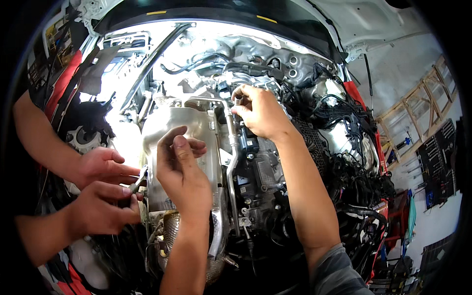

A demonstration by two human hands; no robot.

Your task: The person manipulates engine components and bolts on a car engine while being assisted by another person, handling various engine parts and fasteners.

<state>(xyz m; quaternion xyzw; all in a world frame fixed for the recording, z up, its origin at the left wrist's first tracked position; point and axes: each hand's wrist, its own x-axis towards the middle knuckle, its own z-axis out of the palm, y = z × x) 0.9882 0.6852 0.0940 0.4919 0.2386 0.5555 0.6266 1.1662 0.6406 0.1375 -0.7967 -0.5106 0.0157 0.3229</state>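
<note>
My right hand [264,112] is above the engine's middle, thumb and forefinger pinching a small metal socket [239,100]. Beside those fingers runs a thin metal pipe [232,130], bent at the top and leading down toward me. My left hand [183,169] is raised over the silver heat shield [169,123], fingers loosely bent and apart, with nothing visible in it. At the left, a co-worker's two hands [105,196] are at the shield's left edge. One of them holds a ratchet-like tool [139,181], its head partly hidden.
A black engine block [268,169] lies right of the pipe, with bundled wiring [339,113] beyond it. A ribbed flexible exhaust section [172,228] sits below the shield. The open hood [216,14] hangs above. Wooden frames [418,110] and a tool board [437,157] are along the right wall.
</note>
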